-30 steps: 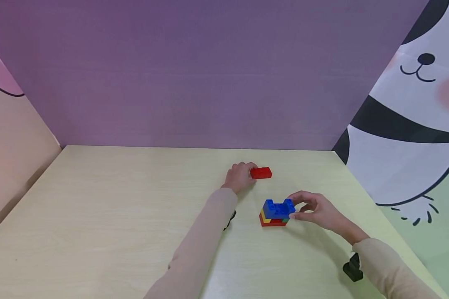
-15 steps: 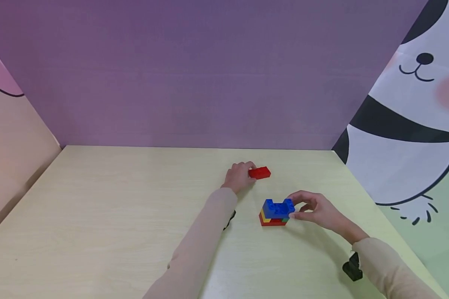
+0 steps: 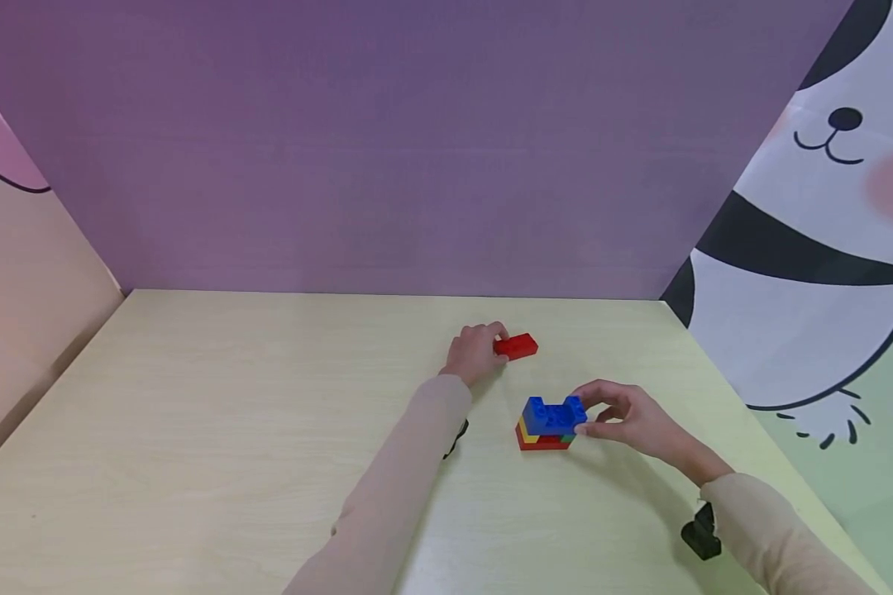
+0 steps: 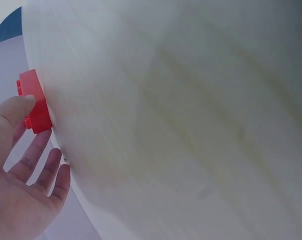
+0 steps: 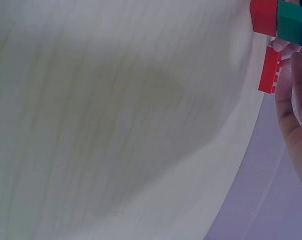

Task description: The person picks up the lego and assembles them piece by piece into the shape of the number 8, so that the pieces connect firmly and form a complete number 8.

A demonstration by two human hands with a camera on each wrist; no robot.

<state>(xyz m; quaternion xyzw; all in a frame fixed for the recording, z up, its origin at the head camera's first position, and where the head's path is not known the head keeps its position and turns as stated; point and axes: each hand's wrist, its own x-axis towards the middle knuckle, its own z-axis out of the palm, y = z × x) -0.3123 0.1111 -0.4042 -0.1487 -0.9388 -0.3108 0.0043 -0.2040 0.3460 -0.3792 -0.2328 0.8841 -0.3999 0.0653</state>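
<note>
My left hand (image 3: 474, 351) pinches the left end of a red brick (image 3: 517, 346) far back on the table. In the left wrist view its thumb lies across the studded side of the red brick (image 4: 40, 110). Nearer stands a small stack: a red brick at the bottom (image 3: 542, 445), yellow (image 3: 527, 435) and green (image 3: 568, 439) bricks above it, and a notched blue brick (image 3: 551, 420) on top. My right hand (image 3: 632, 419) holds the right end of the blue brick between thumb and fingers. The right wrist view shows the green brick (image 5: 290, 22) from the side.
The pale wooden table (image 3: 231, 430) runs back to a purple wall (image 3: 387, 149). On the right is a panel with a panda picture (image 3: 826, 330). A black wrist device (image 3: 703, 533) hangs under the right sleeve (image 3: 766, 521).
The red brick in my left hand has turned slightly, its right end now angled farther back, and shifted a little left. The right hand and the stack have stayed put.
</note>
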